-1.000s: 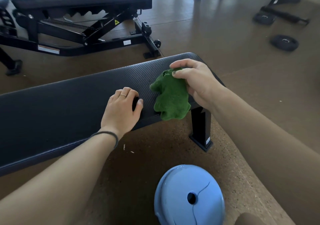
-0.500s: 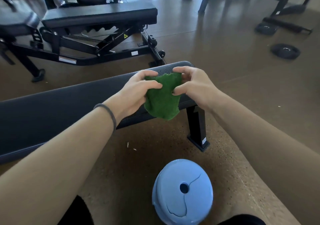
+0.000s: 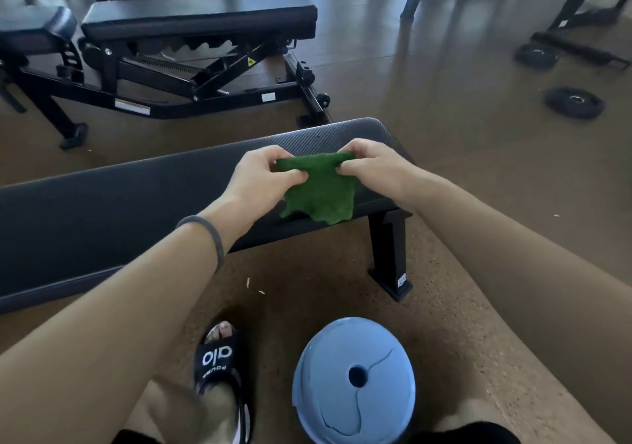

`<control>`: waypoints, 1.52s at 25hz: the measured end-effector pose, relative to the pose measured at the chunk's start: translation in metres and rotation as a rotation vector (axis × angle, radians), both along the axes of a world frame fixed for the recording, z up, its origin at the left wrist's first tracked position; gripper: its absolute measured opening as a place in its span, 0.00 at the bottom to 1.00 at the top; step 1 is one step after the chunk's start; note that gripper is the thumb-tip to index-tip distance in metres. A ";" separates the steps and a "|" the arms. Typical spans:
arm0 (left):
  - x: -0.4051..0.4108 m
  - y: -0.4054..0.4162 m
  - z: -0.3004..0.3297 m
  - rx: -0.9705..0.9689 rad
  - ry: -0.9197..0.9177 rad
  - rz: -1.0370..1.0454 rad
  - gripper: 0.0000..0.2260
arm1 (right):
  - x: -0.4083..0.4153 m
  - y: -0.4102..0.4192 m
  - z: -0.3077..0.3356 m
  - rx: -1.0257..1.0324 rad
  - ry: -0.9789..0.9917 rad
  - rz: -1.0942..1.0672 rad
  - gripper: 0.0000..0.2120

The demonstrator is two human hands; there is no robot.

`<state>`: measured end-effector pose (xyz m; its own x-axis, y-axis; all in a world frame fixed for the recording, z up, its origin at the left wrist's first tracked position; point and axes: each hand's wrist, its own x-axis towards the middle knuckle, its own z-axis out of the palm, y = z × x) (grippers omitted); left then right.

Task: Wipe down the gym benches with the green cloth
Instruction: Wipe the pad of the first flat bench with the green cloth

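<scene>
The green cloth (image 3: pixel 319 190) hangs spread between both hands above the right end of a flat black bench (image 3: pixel 113 204). My left hand (image 3: pixel 261 178) pinches its upper left edge and my right hand (image 3: pixel 372 166) pinches its upper right edge. The cloth's lower part drapes down toward the bench's near edge. A second, adjustable black bench (image 3: pixel 198 16) stands behind on the floor.
A light blue weight plate (image 3: pixel 354 377) lies on the floor near my foot in a black sandal (image 3: pixel 217 361). Black weight plates (image 3: pixel 574 101) and rack legs (image 3: pixel 581 2) stand at the back right. The bench leg (image 3: pixel 388 255) is near the blue plate.
My left hand left the bench top and took hold of the cloth. Both hands pulled the bunched cloth out flat between them.
</scene>
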<state>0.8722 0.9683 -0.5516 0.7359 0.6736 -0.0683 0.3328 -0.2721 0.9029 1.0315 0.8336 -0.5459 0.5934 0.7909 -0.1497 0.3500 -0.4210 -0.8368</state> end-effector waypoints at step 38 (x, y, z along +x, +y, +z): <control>0.013 0.046 -0.134 0.905 0.601 -0.004 0.30 | 0.074 0.133 -0.118 -0.386 -0.816 0.154 0.26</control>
